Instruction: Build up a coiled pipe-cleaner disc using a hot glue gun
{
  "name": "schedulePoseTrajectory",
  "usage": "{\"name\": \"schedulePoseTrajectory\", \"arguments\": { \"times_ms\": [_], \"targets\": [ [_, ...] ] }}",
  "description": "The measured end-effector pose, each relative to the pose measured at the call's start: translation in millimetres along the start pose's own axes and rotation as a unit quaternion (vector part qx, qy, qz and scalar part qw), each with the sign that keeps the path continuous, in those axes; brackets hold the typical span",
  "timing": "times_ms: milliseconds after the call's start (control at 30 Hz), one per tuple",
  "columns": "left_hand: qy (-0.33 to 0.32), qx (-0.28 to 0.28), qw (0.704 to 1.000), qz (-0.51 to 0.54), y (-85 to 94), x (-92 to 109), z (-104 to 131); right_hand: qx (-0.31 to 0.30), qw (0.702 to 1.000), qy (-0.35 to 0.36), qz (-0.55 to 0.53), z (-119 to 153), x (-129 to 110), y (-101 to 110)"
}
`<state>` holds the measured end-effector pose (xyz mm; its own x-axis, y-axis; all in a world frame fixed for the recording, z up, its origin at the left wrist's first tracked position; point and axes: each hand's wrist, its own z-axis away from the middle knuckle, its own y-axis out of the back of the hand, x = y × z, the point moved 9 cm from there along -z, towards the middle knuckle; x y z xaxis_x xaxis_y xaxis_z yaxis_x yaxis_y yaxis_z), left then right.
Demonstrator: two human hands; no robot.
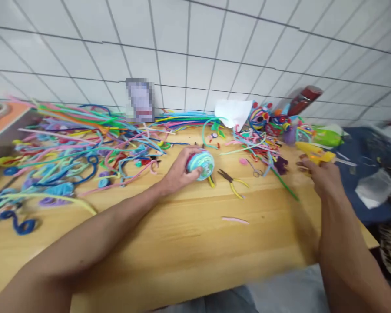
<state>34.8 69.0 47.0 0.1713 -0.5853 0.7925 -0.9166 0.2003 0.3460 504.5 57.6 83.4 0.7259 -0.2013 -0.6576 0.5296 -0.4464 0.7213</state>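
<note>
My left hand (184, 169) is closed around a rounded coil of pipe cleaners (204, 163), light blue and green with dark red at its far side. A small yellow piece (211, 182) sticks out beneath it. At the right, my right hand (322, 171) grips a yellow hot glue gun (313, 152), with a pale glue stick (345, 162) jutting from its back. Pliers with yellow handles (231, 180) lie open on the wooden table, just right of the coil. Nearer to me rests a short pink pipe cleaner (235, 220).
Loose coloured pipe cleaners (68, 156) cover the table's left side. A phone (140, 100) leans on the tiled wall. Small scissors (256, 171), a white paper (233, 112), a dark red can (306, 99) and blue cloth (355, 191) are at the right.
</note>
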Motion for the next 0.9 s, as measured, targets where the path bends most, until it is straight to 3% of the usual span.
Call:
{"name": "schedulePoseTrajectory", "arguments": {
  "times_ms": [100, 200, 333, 467, 733, 900],
  "targets": [
    [-0.019, 0.015, 1.000, 0.012, 0.1, 0, 0, -0.039, 0.989, 0.069, -0.128, 28, -65, -7],
    [-0.019, 0.034, 0.999, 0.018, 1.7, -3, 1, -0.145, 0.951, 0.115, -0.248, 71, -129, -34],
    [-0.021, 0.032, 0.999, 0.019, 0.7, -4, 3, -0.287, 0.905, 0.138, -0.284, 118, -175, -87],
    [-0.024, 0.034, 0.999, 0.013, 1.5, -2, 4, -0.332, 0.892, 0.133, -0.275, 133, -175, -118],
    [-0.038, 0.027, 0.999, 0.011, 1.6, 5, 3, -0.356, 0.892, 0.112, -0.256, 130, -160, -132],
    [-0.012, 0.013, 1.000, 0.016, 1.5, 3, 3, -0.358, 0.895, 0.113, -0.242, 130, -152, -139]
  ]
}}
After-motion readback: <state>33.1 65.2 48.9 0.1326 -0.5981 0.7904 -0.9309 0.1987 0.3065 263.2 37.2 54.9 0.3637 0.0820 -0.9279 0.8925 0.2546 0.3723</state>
